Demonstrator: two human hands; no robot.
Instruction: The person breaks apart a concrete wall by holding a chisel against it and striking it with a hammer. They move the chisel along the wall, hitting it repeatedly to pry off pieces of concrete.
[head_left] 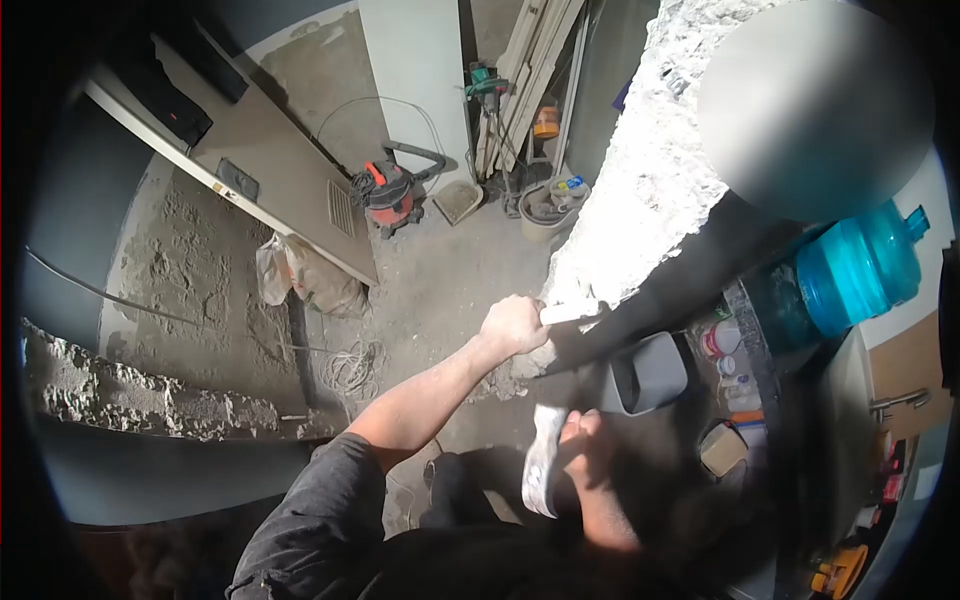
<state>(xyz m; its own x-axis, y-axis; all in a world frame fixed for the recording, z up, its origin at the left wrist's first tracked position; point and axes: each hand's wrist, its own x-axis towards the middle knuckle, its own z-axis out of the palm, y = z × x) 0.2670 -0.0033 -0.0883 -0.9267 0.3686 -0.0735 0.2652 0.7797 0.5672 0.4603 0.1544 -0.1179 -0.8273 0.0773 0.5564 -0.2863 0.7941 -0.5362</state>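
Observation:
My left hand (515,325) is closed around a pale, short bar-like tool (572,312), its far end by the lower end of the rough white plastered wall edge (640,170). I cannot make out the tool's exact kind. Lower down and closer to my body, my right hand (588,440) has its fingers curled at a curved white strip-like piece (541,462), flared at the top and smeared with white. Part of that hand lies in shadow, and its grip is partly hidden.
A grey bin (648,374) stands right of my hands, near bottles (735,375) and a blue water jug (858,268). Ahead are a red-black vacuum (388,198), a dustpan (458,201) and a bucket (545,222). Coiled cable (352,368) and a bag (312,278) lie left.

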